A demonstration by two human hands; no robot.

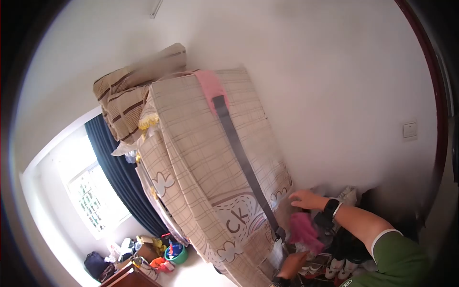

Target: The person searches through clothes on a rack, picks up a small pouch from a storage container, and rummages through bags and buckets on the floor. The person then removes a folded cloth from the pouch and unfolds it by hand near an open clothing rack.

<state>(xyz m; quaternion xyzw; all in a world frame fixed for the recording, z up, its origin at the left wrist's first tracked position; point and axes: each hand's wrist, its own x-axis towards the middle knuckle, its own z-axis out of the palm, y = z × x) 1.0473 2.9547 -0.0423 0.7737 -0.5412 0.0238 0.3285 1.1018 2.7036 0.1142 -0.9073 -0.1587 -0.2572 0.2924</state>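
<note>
In the head view, the right hand (308, 199) is partly open beside the cloth wardrobe (191, 143), with nothing seen in it. The left hand (292, 264) is low down, just under the pink cloth (306, 233); I can't tell if it grips anything. The gray strap (244, 162) hangs down the wardrobe's side. A hard tug on it could tip the striped bundle (126, 103) off the top. The pink cloth looks loose, so a bump could drop it on the white shoes (336, 268).

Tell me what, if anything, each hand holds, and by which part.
Right hand: loosely open beside the wardrobe cover, nothing visibly held. Left hand: near the bottom of the dark strap; whether it grips anything cannot be told.
</note>
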